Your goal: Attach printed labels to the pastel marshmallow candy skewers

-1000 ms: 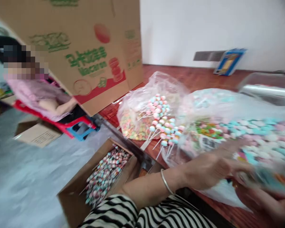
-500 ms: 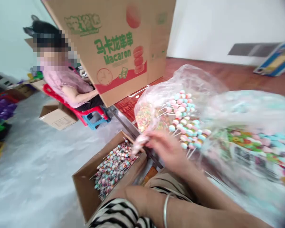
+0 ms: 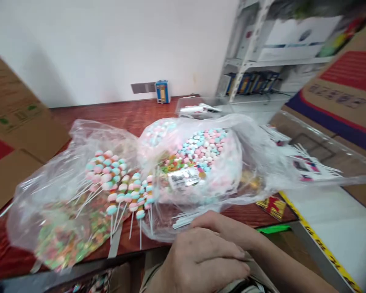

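My left hand (image 3: pixel 198 260) lies across my lap at the bottom centre. Its fingers point right and look laid out, with no object visible in them. Just behind it, my right hand (image 3: pixel 208 219) is largely covered by the left, so its fingers cannot be seen. Beyond the hands, a small bundle of white sticks (image 3: pixel 184 219) rests on clear plastic. To the left lie several candy skewers (image 3: pixel 116 179) of pink, blue and white marshmallows with gummy rings. A clear bag (image 3: pixel 201 162) of loose marshmallows and gummies with a white label sits in the middle.
A bag of gummy rings (image 3: pixel 70 236) is at the left of the red-brown table (image 3: pixel 110 112). Cardboard boxes (image 3: pixel 18 122) flank both sides. A clear tray (image 3: pixel 203 109), white shelving (image 3: pixel 247 63) and printed cards with sticks (image 3: pixel 311 165) stand or lie further back and right.
My view has swung right, away from the seated person and the open box. The hand that held a blurred candy skewer over that box is back at my lap, with no skewer visible.
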The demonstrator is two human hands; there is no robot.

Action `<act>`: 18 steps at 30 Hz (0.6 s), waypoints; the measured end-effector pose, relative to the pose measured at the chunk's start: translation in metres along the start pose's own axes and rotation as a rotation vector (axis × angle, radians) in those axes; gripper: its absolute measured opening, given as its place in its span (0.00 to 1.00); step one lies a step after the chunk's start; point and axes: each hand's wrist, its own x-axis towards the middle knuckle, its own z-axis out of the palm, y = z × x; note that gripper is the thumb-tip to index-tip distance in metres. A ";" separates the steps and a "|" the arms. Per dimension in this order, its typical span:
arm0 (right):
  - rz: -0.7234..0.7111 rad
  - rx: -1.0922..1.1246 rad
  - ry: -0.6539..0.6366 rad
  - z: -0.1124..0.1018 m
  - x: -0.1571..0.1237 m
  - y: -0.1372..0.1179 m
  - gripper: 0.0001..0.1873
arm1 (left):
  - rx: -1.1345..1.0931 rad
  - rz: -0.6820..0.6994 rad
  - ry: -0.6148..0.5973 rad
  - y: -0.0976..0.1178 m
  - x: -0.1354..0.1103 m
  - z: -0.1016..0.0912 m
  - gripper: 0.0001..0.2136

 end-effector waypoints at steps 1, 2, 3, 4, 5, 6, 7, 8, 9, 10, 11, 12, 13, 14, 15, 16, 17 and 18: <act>0.019 0.010 0.011 -0.015 -0.017 0.004 0.06 | 0.010 -0.014 0.008 -0.007 0.005 0.000 0.21; 0.036 0.016 0.048 -0.027 -0.033 0.010 0.08 | 0.050 -0.051 0.038 -0.016 0.010 0.001 0.20; 0.069 0.041 0.109 -0.036 -0.046 0.015 0.09 | 0.123 -0.110 0.086 -0.027 0.015 0.001 0.17; 0.097 0.080 0.187 -0.043 -0.056 0.021 0.11 | 0.221 -0.183 0.143 -0.040 0.019 0.001 0.14; 0.122 0.131 0.249 -0.048 -0.064 0.026 0.12 | 0.343 -0.251 0.195 -0.054 0.024 0.001 0.12; 0.139 0.176 0.306 -0.052 -0.067 0.030 0.13 | 0.471 -0.322 0.251 -0.070 0.027 -0.001 0.10; 0.143 0.203 0.355 -0.055 -0.067 0.032 0.13 | 0.591 -0.363 0.296 -0.087 0.030 -0.002 0.09; 0.130 0.199 0.408 -0.058 -0.063 0.034 0.14 | 0.696 -0.395 0.324 -0.103 0.032 -0.005 0.08; 0.107 0.162 0.463 -0.061 -0.055 0.034 0.14 | 0.782 -0.421 0.327 -0.117 0.033 -0.007 0.07; 0.080 0.098 0.521 -0.064 -0.043 0.033 0.13 | 0.854 -0.455 0.323 -0.130 0.032 -0.008 0.07; 0.046 0.017 0.577 -0.068 -0.028 0.033 0.13 | 0.900 -0.480 0.318 -0.139 0.031 -0.010 0.08; 0.019 -0.078 0.617 -0.072 -0.011 0.033 0.12 | 0.922 -0.494 0.316 -0.146 0.029 -0.011 0.09; 0.002 -0.168 0.648 -0.076 0.008 0.033 0.12 | 0.927 -0.494 0.322 -0.151 0.026 -0.011 0.10; -0.025 -0.258 0.660 -0.080 0.027 0.035 0.13 | 0.921 -0.481 0.331 -0.154 0.022 -0.011 0.10; -0.045 -0.351 0.642 -0.083 0.045 0.038 0.17 | 0.909 -0.462 0.338 -0.156 0.019 -0.011 0.11; -0.055 -0.381 0.628 -0.086 0.062 0.041 0.21 | 0.894 -0.443 0.346 -0.157 0.015 -0.010 0.11; -0.060 -0.403 0.612 -0.087 0.077 0.045 0.25 | 0.880 -0.425 0.354 -0.157 0.012 -0.010 0.12; -0.059 -0.419 0.597 -0.088 0.088 0.049 0.28 | 0.866 -0.413 0.363 -0.158 0.010 -0.010 0.12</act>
